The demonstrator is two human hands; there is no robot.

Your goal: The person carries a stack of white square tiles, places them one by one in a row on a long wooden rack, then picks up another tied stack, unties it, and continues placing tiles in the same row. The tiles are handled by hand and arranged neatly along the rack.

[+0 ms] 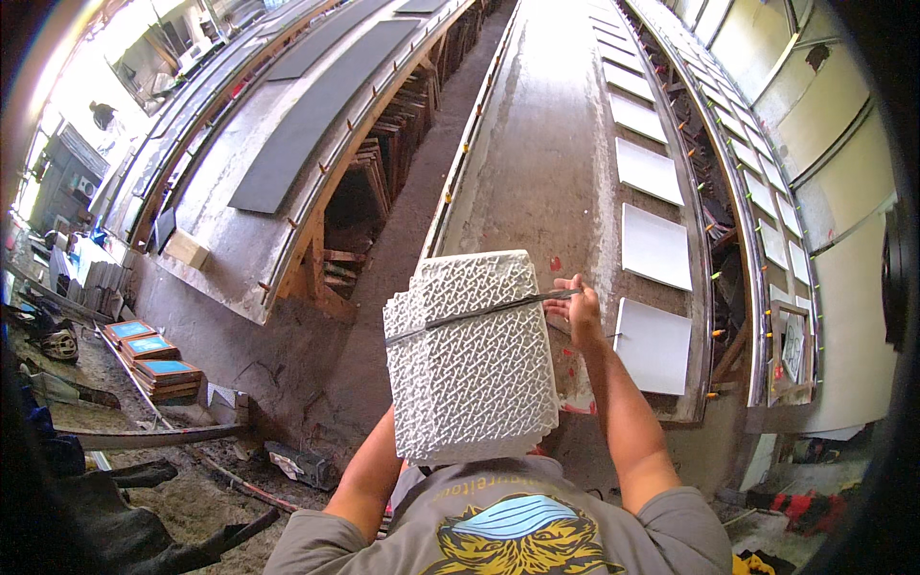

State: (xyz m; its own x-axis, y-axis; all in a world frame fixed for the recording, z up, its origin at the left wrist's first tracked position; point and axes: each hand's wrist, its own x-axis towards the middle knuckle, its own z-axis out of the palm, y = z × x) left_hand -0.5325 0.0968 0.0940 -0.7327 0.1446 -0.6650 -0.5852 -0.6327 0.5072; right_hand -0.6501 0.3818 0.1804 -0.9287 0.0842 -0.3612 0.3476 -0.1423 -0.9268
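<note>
In front of my chest is a stack of white sheets with a raised, interlaced pattern on top; the layers are slightly offset at the left. Across its upper part runs a dark strap, slanting up to the right. The fingers of my right hand are closed around the strap's right end, just beyond the stack's edge. My left forearm goes up behind the lower left of the stack, which hides my left hand.
A long table runs ahead, with a row of white rectangular sheets along its right side. At left, another long table carries dark grey panels and a light block. Blue-and-brown framed pieces are piled at lower left.
</note>
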